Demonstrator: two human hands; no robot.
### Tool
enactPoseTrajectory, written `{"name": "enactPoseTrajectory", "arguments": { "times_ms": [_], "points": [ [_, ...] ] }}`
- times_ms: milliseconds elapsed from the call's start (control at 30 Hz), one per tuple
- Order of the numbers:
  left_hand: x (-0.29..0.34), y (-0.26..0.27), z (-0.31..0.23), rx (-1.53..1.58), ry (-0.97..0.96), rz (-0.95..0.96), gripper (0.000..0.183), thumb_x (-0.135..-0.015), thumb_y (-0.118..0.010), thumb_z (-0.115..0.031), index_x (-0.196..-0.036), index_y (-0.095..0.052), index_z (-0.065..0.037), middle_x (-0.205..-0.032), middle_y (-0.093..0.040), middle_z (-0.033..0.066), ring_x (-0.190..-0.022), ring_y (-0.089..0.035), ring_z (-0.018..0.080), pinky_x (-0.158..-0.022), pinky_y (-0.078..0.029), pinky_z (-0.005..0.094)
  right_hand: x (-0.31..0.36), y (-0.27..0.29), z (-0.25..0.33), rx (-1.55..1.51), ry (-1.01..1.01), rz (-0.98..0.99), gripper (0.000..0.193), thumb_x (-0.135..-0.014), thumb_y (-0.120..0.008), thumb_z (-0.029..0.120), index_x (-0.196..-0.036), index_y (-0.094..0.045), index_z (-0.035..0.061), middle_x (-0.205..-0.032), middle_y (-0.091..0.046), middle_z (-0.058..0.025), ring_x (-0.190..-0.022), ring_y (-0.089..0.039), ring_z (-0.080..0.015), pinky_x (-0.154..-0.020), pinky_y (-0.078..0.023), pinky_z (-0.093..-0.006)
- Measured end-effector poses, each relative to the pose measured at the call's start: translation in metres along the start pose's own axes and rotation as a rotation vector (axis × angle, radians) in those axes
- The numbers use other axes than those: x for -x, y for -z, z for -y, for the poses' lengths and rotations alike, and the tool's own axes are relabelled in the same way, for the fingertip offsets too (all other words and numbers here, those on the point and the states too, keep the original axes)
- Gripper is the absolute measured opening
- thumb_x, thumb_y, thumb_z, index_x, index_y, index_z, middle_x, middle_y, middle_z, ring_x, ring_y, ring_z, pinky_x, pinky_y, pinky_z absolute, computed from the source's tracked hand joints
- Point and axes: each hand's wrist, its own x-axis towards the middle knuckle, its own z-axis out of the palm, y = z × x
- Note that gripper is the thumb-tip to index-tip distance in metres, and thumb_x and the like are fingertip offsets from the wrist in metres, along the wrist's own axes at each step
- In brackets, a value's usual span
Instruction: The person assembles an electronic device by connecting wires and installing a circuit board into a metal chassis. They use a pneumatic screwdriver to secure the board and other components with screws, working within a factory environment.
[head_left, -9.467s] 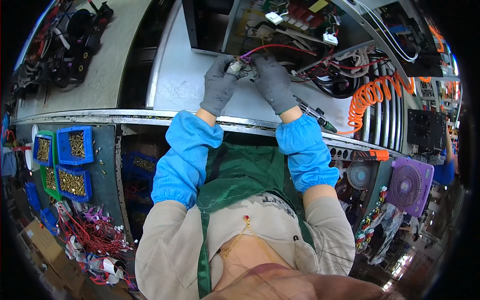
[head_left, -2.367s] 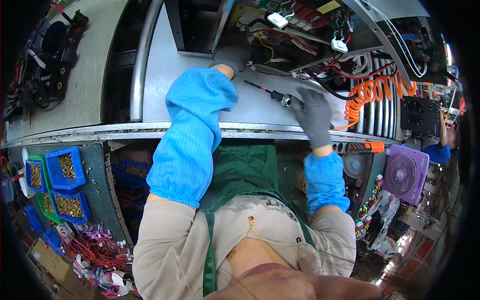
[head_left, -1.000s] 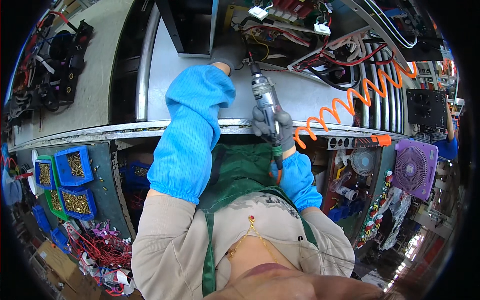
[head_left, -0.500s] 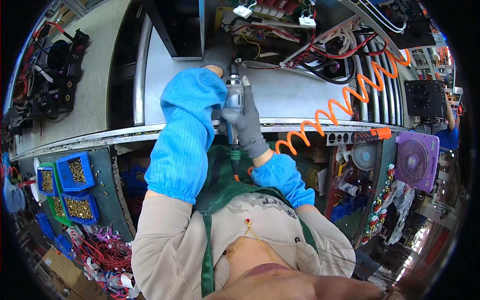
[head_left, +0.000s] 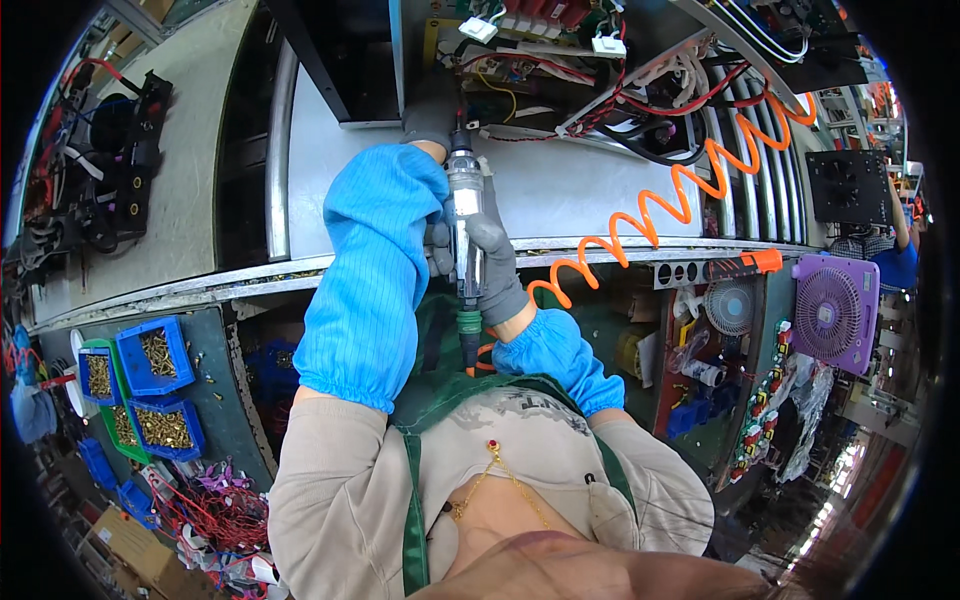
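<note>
An air screwdriver (head_left: 466,190) with a silver body points away from me, its dark tip at the lower edge of an opened metal equipment case (head_left: 398,60). My right hand (head_left: 495,262), in a grey glove, is wrapped around the tool's body, with the thumb across its top. From the tool's rear, at a green fitting (head_left: 469,322), an orange hose runs off. My left hand (head_left: 430,120), gloved in dark grey, reaches to the case beside the tool's tip. Its fingers are lost in shadow, so what they touch is hidden.
A coiled orange air hose (head_left: 640,222) stretches to the upper right, past loose cables (head_left: 650,150). Blue bins (head_left: 165,425) of brass screws stand at the left, above a heap of red wires (head_left: 205,525). At the right are a purple fan (head_left: 836,310) and an orange-handled tool (head_left: 745,264).
My right hand has closed more fully around the air screwdriver; its fingers were straighter before. The tool has shifted slightly, and the left hand stays near its tip.
</note>
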Motion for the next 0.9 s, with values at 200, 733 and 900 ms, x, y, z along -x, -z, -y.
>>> {"name": "enactPoseTrajectory", "arguments": {
  "times_ms": [200,733,900],
  "points": [
    [0.003,-0.001,0.003,-0.003,0.021,-0.001,0.026,-0.08,-0.057,-0.016,-0.104,-0.061,-0.004,-0.101,-0.062,0.0223,-0.091,-0.061,0.038,-0.078,-0.049,0.0433,0.0,0.025,-0.011,-0.109,-0.124,-0.043,0.087,-0.077,-0.058,0.011,-0.148,-0.009,0.0237,-0.109,-0.051,-0.0142,-0.077,-0.06,-0.0187,-0.062,-0.058,-0.0317],
    [0.034,0.015,0.01,0.305,-0.291,-0.231,0.061,-0.073,-0.057,-0.001,-0.132,-0.046,-0.012,-0.104,-0.061,0.0185,-0.084,-0.06,0.038,-0.073,-0.049,0.0438,0.003,0.022,0.0,-0.049,-0.137,0.011,0.092,-0.076,-0.065,0.017,-0.147,-0.008,0.0291,-0.092,-0.053,-0.0139,-0.07,-0.061,-0.0215,-0.054,-0.059,-0.0342],
    [0.032,0.017,0.016,0.228,-0.343,-0.202,0.066,-0.071,-0.056,0.001,-0.134,-0.043,-0.012,-0.103,-0.061,0.0181,-0.084,-0.06,0.0375,-0.072,-0.049,0.0442,0.0,0.006,0.0,0.21,-0.09,-0.036,0.094,-0.074,-0.065,0.009,-0.148,-0.009,0.0222,-0.1,-0.053,-0.0126,-0.076,-0.061,-0.02,-0.06,-0.057,-0.032]
  ]
}}
